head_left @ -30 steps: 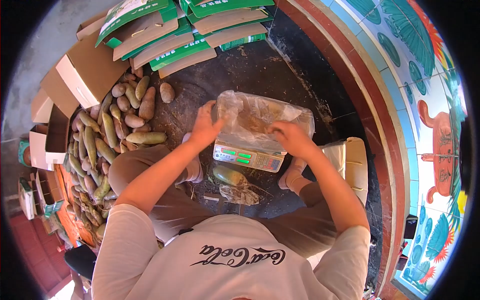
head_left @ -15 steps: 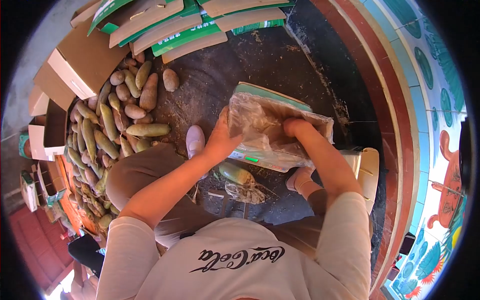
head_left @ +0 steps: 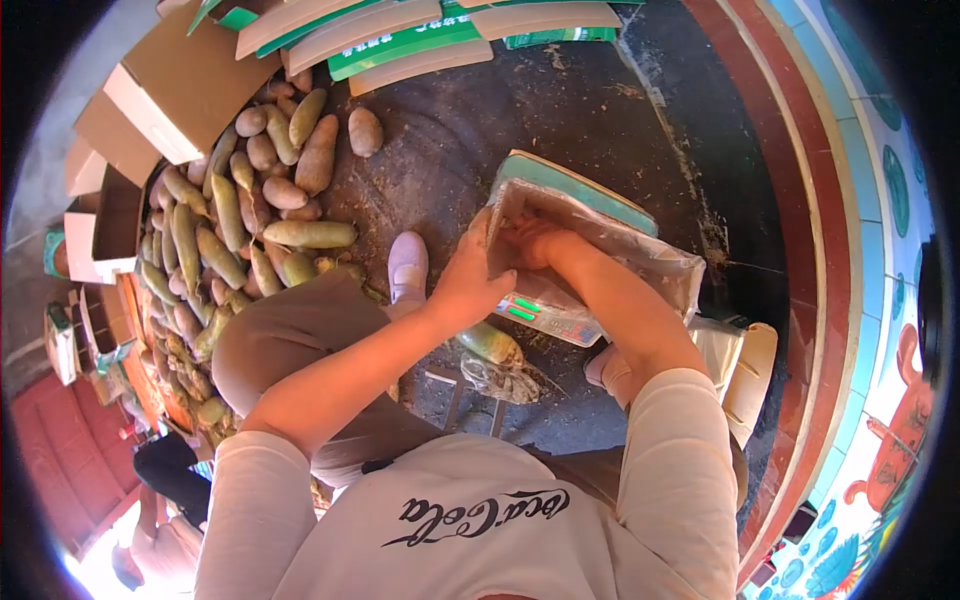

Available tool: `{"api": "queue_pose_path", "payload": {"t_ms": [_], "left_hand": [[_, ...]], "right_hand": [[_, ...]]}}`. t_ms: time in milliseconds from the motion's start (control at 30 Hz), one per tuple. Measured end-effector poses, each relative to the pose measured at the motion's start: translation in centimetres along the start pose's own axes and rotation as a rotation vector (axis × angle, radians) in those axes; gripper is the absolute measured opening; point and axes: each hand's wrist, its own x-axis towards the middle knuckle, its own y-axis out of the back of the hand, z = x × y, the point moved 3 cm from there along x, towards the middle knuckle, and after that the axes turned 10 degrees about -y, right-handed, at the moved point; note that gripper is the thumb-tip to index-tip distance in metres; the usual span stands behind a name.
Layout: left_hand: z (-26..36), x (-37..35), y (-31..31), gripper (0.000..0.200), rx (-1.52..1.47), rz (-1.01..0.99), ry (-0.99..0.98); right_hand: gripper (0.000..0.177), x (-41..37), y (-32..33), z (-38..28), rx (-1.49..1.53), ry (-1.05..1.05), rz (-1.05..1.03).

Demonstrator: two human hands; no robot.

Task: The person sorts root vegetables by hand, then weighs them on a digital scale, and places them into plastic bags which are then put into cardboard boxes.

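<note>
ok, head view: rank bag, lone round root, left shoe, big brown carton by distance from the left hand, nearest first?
From the left hand:
1. bag: touching, at its right
2. left shoe: just left
3. lone round root: upper left
4. big brown carton: far upper left

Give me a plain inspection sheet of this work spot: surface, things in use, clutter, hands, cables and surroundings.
Surface: dark floor, strewn with bits of debris.
Job's things: plastic-lined box; scale at its near side, green displays lit.
Clutter: heap of long vegetables to the left; one green vegetable lies loose near the scale, beside crumpled plastic.
Hands: left hand at the box's left edge; right hand inside the box, fingers partly hidden.
Cables: nothing seen.
Surroundings: flattened green cardboard and an open carton beyond; painted wall to the right.
</note>
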Motion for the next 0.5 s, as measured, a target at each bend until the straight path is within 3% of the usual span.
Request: {"api": "queue_pose_path", "payload": {"t_ms": [100, 200, 300, 400, 500], "left_hand": [[0.9, 0.3, 0.3, 0.083, 0.037, -0.023, -0.011], [0.4, 0.3, 0.0, 0.084, -0.009, -0.035, 0.027], [1.1, 0.3, 0.5, 0.085, 0.034, -0.034, 0.049], [0.3, 0.4, 0.1, 0.085, 0.045, 0.002, 0.012], [0.1, 0.6, 0.0, 0.085, 0.084, 0.023, -0.008]], "right_hand": [[0.052, 0.0, -0.1, 0.8, -0.029, 0.041, -0.065], [0.048, -2.8, 2.1, 1.5, 0.232, -0.033, -0.001], [0.046, -7.0, 3.8, 2.3, 0.298, -0.066, -0.122], [0.045, -8.3, 2.4, 3.2, 0.099, -0.169, -0.246], [0.044, -5.8, -2.5, 6.4, 0.053, -0.207, -0.186]]}}
